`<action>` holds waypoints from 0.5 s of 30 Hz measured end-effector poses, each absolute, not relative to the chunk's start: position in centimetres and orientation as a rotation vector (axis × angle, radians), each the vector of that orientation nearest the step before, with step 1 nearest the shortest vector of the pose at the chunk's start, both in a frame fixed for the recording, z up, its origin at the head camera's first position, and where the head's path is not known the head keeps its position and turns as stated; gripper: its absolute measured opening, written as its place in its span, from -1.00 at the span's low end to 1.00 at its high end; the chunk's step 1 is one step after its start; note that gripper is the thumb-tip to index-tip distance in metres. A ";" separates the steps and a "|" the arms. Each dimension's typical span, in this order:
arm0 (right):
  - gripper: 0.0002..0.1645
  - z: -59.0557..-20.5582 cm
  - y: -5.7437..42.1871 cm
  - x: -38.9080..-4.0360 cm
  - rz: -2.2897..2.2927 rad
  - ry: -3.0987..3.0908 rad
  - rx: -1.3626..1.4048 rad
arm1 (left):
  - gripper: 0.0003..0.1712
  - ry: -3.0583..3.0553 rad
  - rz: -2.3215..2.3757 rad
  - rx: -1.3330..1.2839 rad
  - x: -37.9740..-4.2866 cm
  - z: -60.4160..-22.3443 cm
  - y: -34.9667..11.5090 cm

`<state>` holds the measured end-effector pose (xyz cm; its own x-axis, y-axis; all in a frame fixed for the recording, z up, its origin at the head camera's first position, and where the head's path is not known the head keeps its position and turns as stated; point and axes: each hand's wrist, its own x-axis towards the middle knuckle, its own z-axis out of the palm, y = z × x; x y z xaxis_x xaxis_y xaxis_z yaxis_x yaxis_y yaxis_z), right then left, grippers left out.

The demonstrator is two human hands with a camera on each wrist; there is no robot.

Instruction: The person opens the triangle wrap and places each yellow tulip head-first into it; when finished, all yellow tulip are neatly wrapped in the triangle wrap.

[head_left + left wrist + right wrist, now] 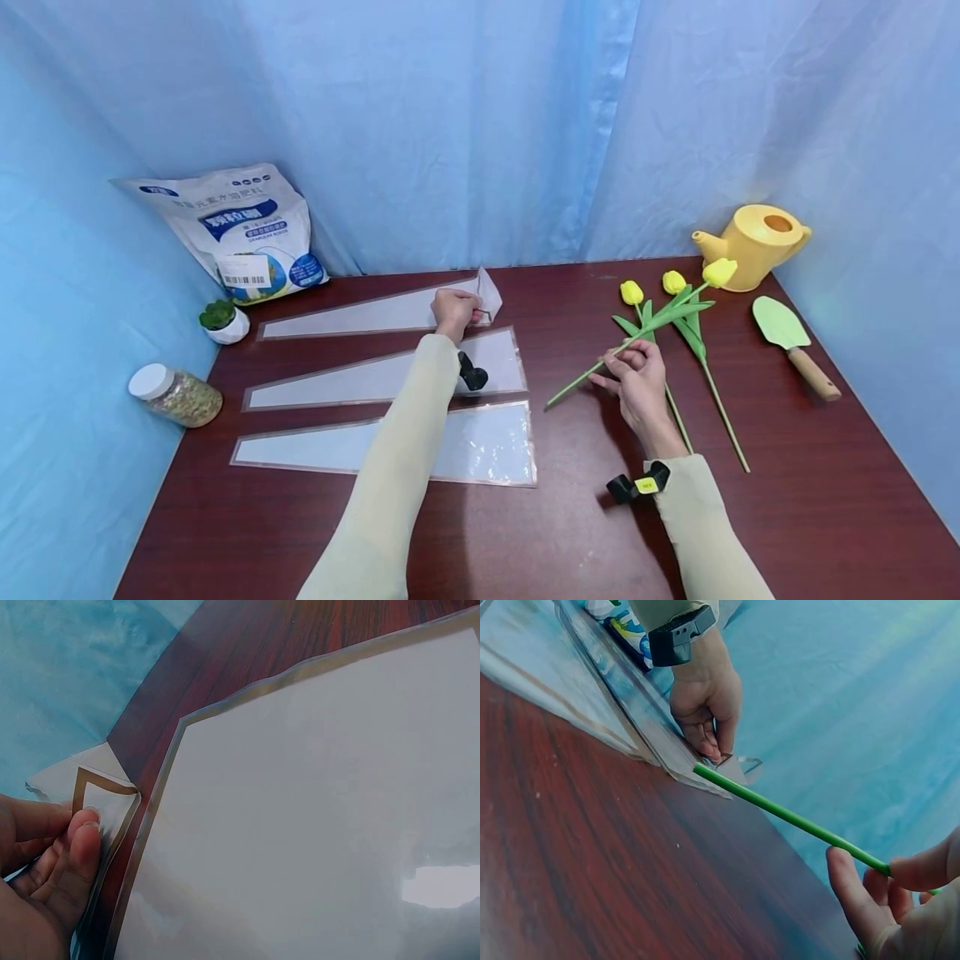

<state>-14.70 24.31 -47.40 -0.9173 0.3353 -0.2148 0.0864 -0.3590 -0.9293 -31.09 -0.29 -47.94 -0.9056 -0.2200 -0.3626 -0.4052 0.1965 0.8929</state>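
Note:
At the back of the table my left hand (453, 312) pinches the wide end of a long, tapered clear-and-white flower sleeve (360, 315). Its upper layer (109, 796) is lifted and folded back at the mouth. My right hand (639, 387) holds a yellow artificial tulip (720, 272) by its green stem (780, 812), between thumb and fingers. The stem's cut end points left toward the sleeves, and the bloom leans to the back right. Two more sleeves, a middle one (337, 379) and a front one (480, 442), lie flat below the first.
Two more tulips (632, 292) (720, 400) lie right of my right hand. Farther right are a yellow watering can (757, 242) and a green trowel (780, 322). At left stand a fertilizer bag (240, 225) and a potted succulent (227, 325); a lidded jar (183, 398) lies tilted.

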 end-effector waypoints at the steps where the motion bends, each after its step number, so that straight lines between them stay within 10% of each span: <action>1: -0.60 -47.4 24.2 -14.8 2.397 -1.664 -0.567 | -0.85 2.307 1.798 -0.606 -31.1 -48.0 -0.3; 15: -0.67 -47.8 23.4 -16.0 2.402 -1.419 -0.575 | -0.86 2.322 1.797 -0.606 -31.2 -48.1 -0.3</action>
